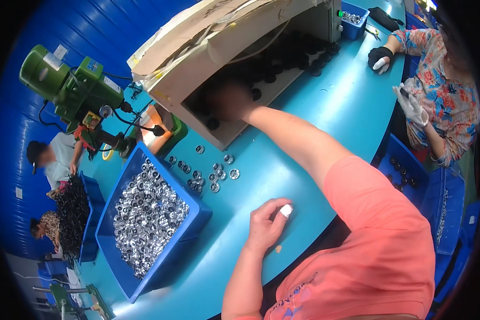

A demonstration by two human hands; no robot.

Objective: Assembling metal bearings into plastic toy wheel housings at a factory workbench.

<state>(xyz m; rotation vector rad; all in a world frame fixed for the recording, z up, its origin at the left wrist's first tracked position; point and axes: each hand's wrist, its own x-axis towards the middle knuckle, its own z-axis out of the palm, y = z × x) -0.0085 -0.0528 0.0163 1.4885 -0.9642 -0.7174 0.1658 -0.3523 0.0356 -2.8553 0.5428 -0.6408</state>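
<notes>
My left hand (268, 223) rests on the turquoise table near its front edge, fingers curled in and a white cover on the thumb. Whatever it may hold is hidden. My right arm stretches forward into an open-fronted white box (226, 136). Inside the shaded opening my right hand (230, 101) is smeared, so its fingers cannot be read. Several round black parts (270, 77) lie in the box around and beyond it. Between the box and my left hand, small shiny ring-shaped parts (214, 187) are scattered on the table.
To the left stands a blue bin (197, 216) heaped with shiny parts, below a green machine (72, 88). A co-worker's gloved hands (412, 106) are at the right. Far right are blue bins (447, 213); a small blue bin (353, 29) stands behind. Other people work at far left.
</notes>
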